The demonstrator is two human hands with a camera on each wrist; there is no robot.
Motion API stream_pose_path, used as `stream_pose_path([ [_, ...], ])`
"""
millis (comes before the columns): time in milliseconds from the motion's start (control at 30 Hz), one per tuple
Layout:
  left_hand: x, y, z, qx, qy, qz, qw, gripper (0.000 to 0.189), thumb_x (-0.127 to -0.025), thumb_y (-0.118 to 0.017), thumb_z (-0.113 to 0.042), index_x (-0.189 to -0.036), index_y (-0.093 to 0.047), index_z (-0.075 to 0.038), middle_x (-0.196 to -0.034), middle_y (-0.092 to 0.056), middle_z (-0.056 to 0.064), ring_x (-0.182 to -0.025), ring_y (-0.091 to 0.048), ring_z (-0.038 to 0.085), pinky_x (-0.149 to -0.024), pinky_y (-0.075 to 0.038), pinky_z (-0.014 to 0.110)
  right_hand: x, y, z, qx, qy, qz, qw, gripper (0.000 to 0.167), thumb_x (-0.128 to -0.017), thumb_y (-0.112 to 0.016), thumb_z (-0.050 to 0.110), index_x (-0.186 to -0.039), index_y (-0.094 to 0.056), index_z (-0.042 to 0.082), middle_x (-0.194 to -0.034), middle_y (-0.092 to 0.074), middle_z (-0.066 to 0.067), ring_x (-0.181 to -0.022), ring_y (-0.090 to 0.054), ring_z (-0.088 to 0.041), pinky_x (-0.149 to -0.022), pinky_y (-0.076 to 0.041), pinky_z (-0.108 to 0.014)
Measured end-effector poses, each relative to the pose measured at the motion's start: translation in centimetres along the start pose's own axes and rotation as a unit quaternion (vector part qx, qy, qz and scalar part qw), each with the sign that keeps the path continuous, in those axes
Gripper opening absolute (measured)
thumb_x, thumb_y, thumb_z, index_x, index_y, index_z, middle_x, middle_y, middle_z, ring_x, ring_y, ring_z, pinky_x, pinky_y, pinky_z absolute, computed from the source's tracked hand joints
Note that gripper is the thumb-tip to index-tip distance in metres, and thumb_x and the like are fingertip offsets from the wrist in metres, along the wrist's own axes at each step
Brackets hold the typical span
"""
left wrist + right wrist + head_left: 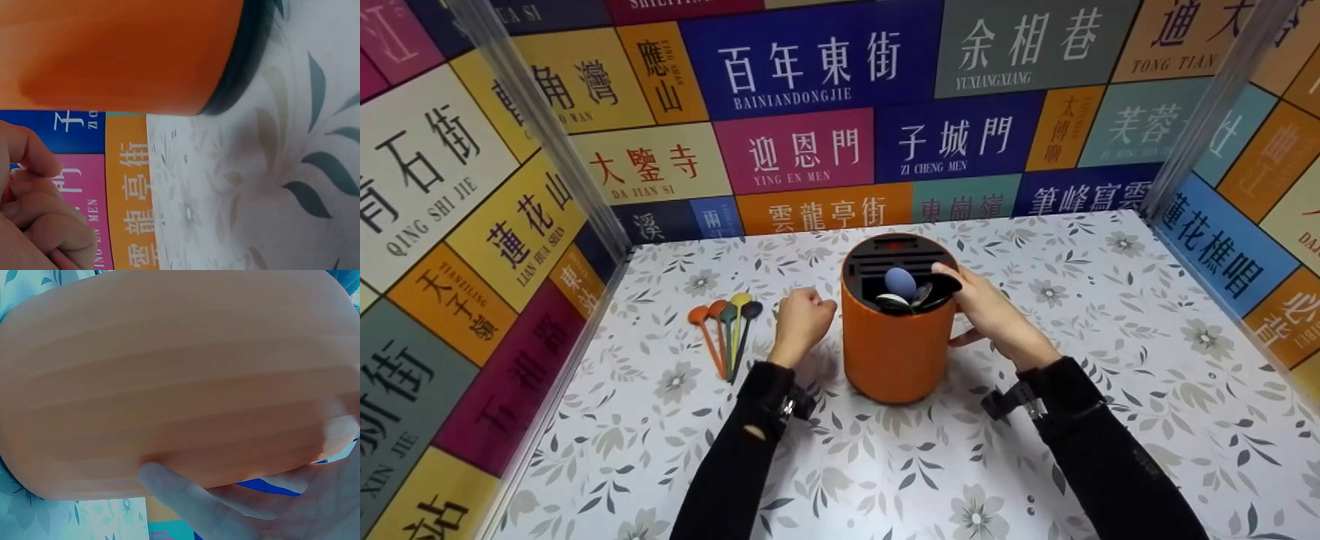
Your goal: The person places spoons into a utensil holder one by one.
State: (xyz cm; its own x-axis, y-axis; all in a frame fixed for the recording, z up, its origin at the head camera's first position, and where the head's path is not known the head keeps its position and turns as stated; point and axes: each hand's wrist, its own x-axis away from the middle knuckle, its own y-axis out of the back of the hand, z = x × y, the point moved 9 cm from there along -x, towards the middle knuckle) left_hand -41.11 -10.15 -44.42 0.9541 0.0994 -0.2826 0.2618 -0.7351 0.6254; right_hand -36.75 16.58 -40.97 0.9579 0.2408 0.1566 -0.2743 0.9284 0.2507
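An orange utensil holder (896, 356) with a black slotted top stands in the middle of the table. My right hand (994, 311) grips it at the right side of its rim, one digit by the black spoon (943, 285) and another on the outer wall. In the right wrist view, a finger (180, 492) presses that wall. A blue-purple oval head (901, 282) and shiny spoon heads show in the front opening. Just left of the holder, my left hand (802, 322) stays loosely curled; nothing shows in its grasp.
Several coloured spoons (725, 330) lie fanned out on the flower-patterned tabletop (960, 472), left of my left hand. Walls printed with street names (810, 67) close off the back and both sides.
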Motion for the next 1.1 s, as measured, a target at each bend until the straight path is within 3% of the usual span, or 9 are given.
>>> stream_pose_path([
  [233, 0.3, 0.8, -0.8, 0.07, -0.01, -0.01, 0.9975, 0.041, -0.083, -0.063, -0.013, -0.059, -0.031, -0.02, -0.057, -0.026, -0.008, -0.056, -0.027, 0.016, -0.056, -0.025, 0.031, -0.1, -0.2, 0.0, -0.006, -0.003, 0.006, 1.0, 0.078, -0.104, -0.045, 0.067, -0.167, -0.03, 0.023, -0.156, -0.046, -0.018, -0.132, -0.053, -0.042, -0.076, -0.062, -0.055],
  [400, 0.4, 1.6, -1.2, 0.092, -0.028, -0.03, 0.9949, 0.041, -0.082, -0.063, -0.01, -0.06, -0.029, -0.021, -0.058, -0.024, -0.008, -0.057, -0.023, 0.015, -0.055, -0.024, 0.031, -0.1, -0.1, 0.0, -0.008, -0.003, 0.002, 1.0, 0.079, -0.103, -0.046, 0.068, -0.166, -0.031, 0.023, -0.156, -0.046, -0.018, -0.132, -0.053, -0.042, -0.075, -0.062, -0.056],
  [533, 0.4, 2.1, -1.5, 0.126, -0.019, -0.045, 0.9908, 0.041, -0.079, -0.061, -0.004, -0.06, -0.029, -0.021, -0.058, -0.023, -0.008, -0.057, -0.022, 0.014, -0.056, -0.023, 0.029, 0.0, 0.0, 0.0, -0.008, -0.002, 0.0, 1.0, 0.079, -0.103, -0.046, 0.068, -0.166, -0.032, 0.022, -0.155, -0.047, -0.018, -0.132, -0.054, -0.042, -0.074, -0.062, -0.055],
  [633, 0.4, 2.2, -1.7, 0.188, 0.006, -0.048, 0.981, 0.043, -0.078, -0.06, 0.001, -0.06, -0.028, -0.021, -0.059, -0.022, -0.008, -0.057, -0.021, 0.013, -0.057, -0.021, 0.027, -0.1, 0.0, 0.0, -0.007, 0.0, 0.0, 1.0, 0.079, -0.103, -0.046, 0.067, -0.166, -0.031, 0.022, -0.155, -0.047, -0.018, -0.132, -0.054, -0.042, -0.074, -0.062, -0.056],
  [767, 0.5, 2.6, -2.5, 0.279, 0.024, -0.048, 0.9589, 0.044, -0.076, -0.058, 0.006, -0.06, -0.026, -0.021, -0.06, -0.021, -0.007, -0.058, -0.022, 0.012, -0.057, -0.019, 0.026, -0.1, 0.0, 0.0, -0.003, -0.002, 0.004, 1.0, 0.079, -0.103, -0.046, 0.068, -0.167, -0.029, 0.024, -0.158, -0.044, -0.017, -0.133, -0.053, -0.043, -0.076, -0.061, -0.057],
  [867, 0.7, 3.0, -3.1, 0.314, 0.027, -0.05, 0.9478, 0.043, -0.074, -0.056, 0.008, -0.061, -0.026, -0.02, -0.061, -0.021, -0.006, -0.058, -0.021, 0.011, -0.056, -0.018, 0.025, -0.1, 0.0, -0.1, -0.002, -0.004, 0.004, 1.0, 0.08, -0.103, -0.045, 0.068, -0.167, -0.029, 0.023, -0.159, -0.044, -0.017, -0.134, -0.052, -0.043, -0.076, -0.061, -0.056],
  [967, 0.8, 3.4, -3.5, 0.333, 0.033, -0.05, 0.9412, 0.043, -0.075, -0.055, 0.009, -0.061, -0.026, -0.02, -0.061, -0.02, -0.006, -0.056, -0.021, 0.01, -0.054, -0.018, 0.024, -0.1, 0.0, -0.1, -0.003, -0.004, 0.002, 1.0, 0.08, -0.103, -0.045, 0.068, -0.166, -0.03, 0.021, -0.157, -0.045, -0.017, -0.134, -0.052, -0.043, -0.075, -0.062, -0.055],
  [1100, 1.0, 4.0, -4.1, 0.338, 0.03, -0.049, 0.9392, 0.043, -0.077, -0.053, 0.009, -0.062, -0.025, -0.02, -0.062, -0.019, -0.006, -0.054, -0.022, 0.008, -0.051, -0.018, 0.022, -0.2, 0.0, -0.1, -0.005, -0.005, 0.002, 1.0, 0.081, -0.103, -0.046, 0.068, -0.166, -0.03, 0.021, -0.157, -0.045, -0.018, -0.134, -0.052, -0.043, -0.075, -0.062, -0.055],
])
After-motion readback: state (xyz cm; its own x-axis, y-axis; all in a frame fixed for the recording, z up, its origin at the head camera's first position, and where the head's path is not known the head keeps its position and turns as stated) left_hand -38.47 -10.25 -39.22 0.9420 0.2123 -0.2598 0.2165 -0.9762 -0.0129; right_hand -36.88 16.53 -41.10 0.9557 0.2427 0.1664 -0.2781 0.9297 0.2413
